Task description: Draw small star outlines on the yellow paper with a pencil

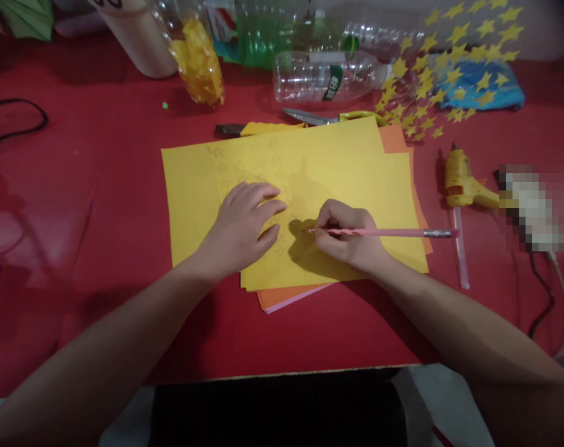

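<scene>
Red covers the desk [309, 344], with plastic bottles [304, 84] along its far edge and yellow paper [351, 161] near the middle of its near edge. Pinched between the thumb and fingers of the right hand [353, 245], the pencil [393, 233] lies almost parallel to the desk's near edge, its tip pointing left towards the left hand [239, 230] and its eraser end reaching out past the paper's right edge. Its tip is at the paper, just right of the rows of drawn stars [239, 166], between the two hands but nearer the right. Palm down, the left hand is loosely spread over the paper's left part, fingers slightly apart and holding nothing. Scissors [309, 118] lie just beyond the paper's far edge; a glue gun [457, 180] sits off its right edge.
</scene>
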### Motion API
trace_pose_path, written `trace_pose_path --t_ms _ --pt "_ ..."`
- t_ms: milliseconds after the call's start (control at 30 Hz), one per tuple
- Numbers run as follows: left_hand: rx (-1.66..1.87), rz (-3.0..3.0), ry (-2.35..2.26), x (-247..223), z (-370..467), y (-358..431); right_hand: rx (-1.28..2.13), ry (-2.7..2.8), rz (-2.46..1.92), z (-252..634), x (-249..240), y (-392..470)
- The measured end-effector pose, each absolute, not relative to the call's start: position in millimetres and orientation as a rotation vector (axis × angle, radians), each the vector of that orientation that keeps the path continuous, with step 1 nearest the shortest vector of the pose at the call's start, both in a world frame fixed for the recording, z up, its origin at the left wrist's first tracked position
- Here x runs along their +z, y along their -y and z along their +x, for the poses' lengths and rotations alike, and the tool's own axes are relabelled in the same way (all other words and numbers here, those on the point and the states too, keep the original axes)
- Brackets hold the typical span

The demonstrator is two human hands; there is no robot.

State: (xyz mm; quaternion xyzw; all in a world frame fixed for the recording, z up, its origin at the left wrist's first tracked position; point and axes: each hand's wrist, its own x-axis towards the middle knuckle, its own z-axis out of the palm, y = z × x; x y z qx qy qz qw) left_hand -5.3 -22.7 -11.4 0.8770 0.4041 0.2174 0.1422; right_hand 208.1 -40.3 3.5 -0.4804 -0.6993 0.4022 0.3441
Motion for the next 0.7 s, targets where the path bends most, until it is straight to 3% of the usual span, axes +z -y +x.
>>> trace_pose_path --t_ms 700 --pt "0.614 2.528 -1.178 -11.6 -5.1 23.2 1.001 1.936 -1.240 209.5 3.2 41.8"
